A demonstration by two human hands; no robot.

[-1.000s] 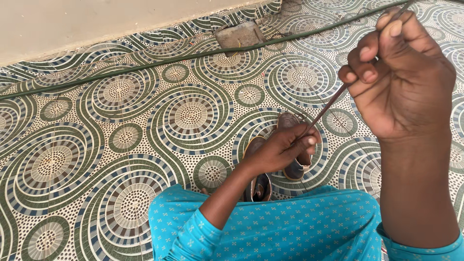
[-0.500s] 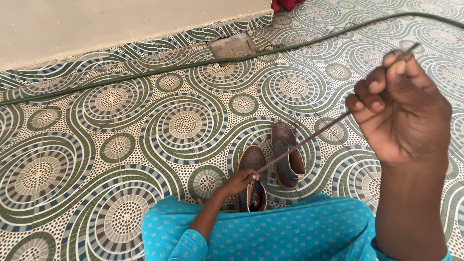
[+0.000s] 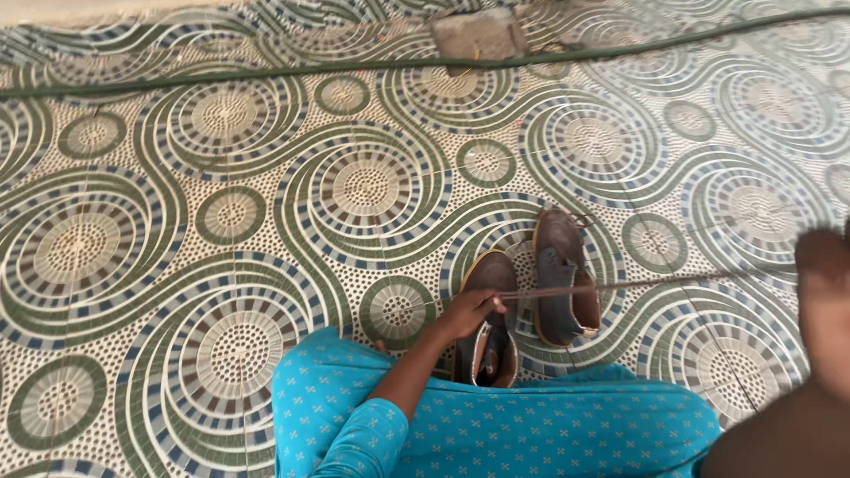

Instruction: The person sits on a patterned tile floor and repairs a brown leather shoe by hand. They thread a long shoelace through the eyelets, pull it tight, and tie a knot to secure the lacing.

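Floor (image 3: 177,265): patterned tile, green and blue swirls and dotted rings on a pale ground; fills nearly the whole view.
Blue garment (image 3: 531,425): bright turquoise cloth with small pale marks, across the near edge, covering the person's lap and the left sleeve.
Green hose (image 3: 266,75): long thin line lying on the floor at the far side, running left to right across the full width.
Grey block (image 3: 478,34): flat rectangular piece on the floor at the far edge, just beyond the hose.
Right hand (image 3: 823,301): at the right edge, close to the camera, blurred and mostly cut off by the frame; cannot tell how far it is open, nor whether it holds the lace end.
Right shoe (image 3: 562,274): brown-grey, lying tilted on its side on the floor, tan sole edge facing left, just right of the other shoe and slightly farther.
Left shoe (image 3: 489,323): dark brown, upright, opening toward the near side; touching the blue garment at its near end, centre of the scene.
Left hand (image 3: 469,312): fingers closed in a pinch on the lace, resting over the left shoe's upper.
Shoelace (image 3: 620,285): thin brown cord, pulled taut, running from the left hand's pinch rightward, passing in front of the right shoe, toward the right hand; far end lost in blur.
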